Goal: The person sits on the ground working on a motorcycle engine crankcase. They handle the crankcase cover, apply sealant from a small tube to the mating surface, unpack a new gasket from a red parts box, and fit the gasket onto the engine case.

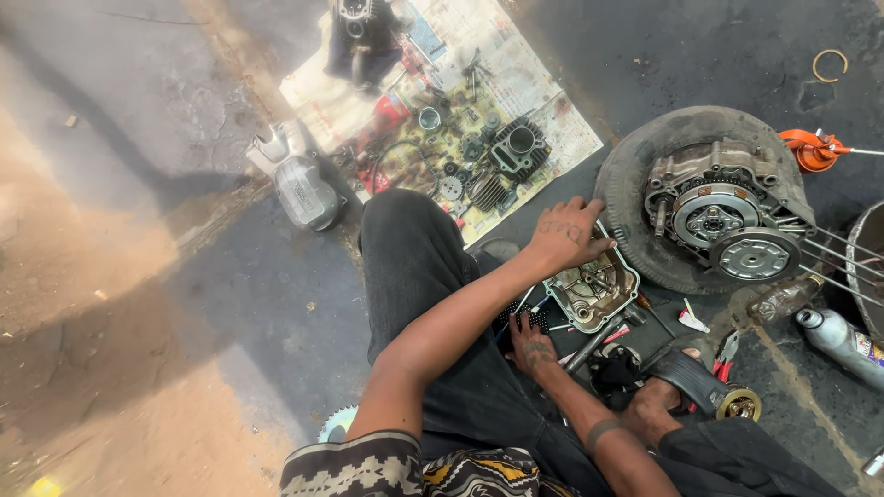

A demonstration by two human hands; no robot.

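Observation:
I sit on the ground with my black-trousered knee (405,239) raised in front of me. My left hand (566,232) reaches across it, fingers curled over the far rim of a metal engine cover (599,293) lying inside-up beside an old tyre (631,179). My right hand (532,348) rests lower down, fingers spread on a black ribbed piece, beside a socket wrench (589,342) and small screwdrivers. It holds nothing that I can see. An engine block with exposed clutch (718,221) lies on the tyre.
A newspaper sheet (539,78) at the top carries a finned cylinder (518,147), gears and small parts. A grey casing (306,191) lies left of it. An orange oil can (808,149), bottle (783,296), spray can (843,339) and red pliers (727,350) lie at right. My sandalled foot (677,385) is nearby.

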